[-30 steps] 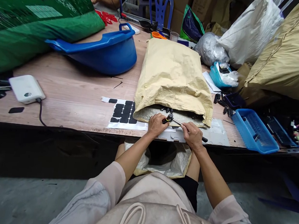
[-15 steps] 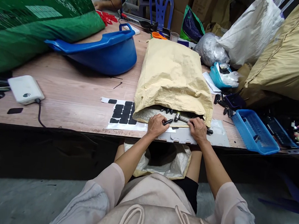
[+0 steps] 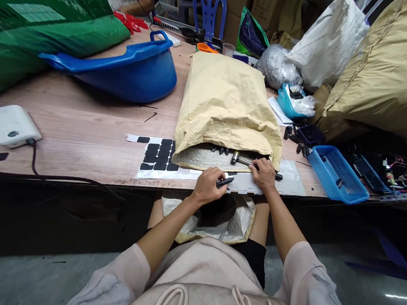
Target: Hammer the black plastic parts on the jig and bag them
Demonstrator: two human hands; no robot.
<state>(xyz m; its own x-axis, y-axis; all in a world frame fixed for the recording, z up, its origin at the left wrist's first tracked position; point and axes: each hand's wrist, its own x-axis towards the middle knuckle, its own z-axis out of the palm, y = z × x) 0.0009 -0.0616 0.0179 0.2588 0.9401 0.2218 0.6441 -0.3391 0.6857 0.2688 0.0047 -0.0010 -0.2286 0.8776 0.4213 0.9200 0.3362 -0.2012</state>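
My left hand (image 3: 208,186) is closed around a short black rod-shaped piece (image 3: 225,182), whose tip points right, just above the table's front edge. In my right hand (image 3: 263,174) is a small hammer (image 3: 242,160) with a metal head to the left and a black grip end sticking out to the right. The hammer head lies at the mouth of a yellow woven sack (image 3: 229,93) that rests on the table. Several black pieces (image 3: 221,150) show inside the sack's silvery mouth. A second sack (image 3: 243,221) stands open between my knees.
To the left are a blue basin (image 3: 125,73), a white box with a cable (image 3: 11,125) and a sheet of black stickers (image 3: 159,153). At right lies a blue basket (image 3: 339,175), near loose black parts (image 3: 298,140). A person's arm (image 3: 139,6) shows behind the green bag (image 3: 58,28).
My left hand has drawn back from the sack's mouth toward me, carrying the black piece to the table's edge. My right hand keeps the hammer in about the same place.
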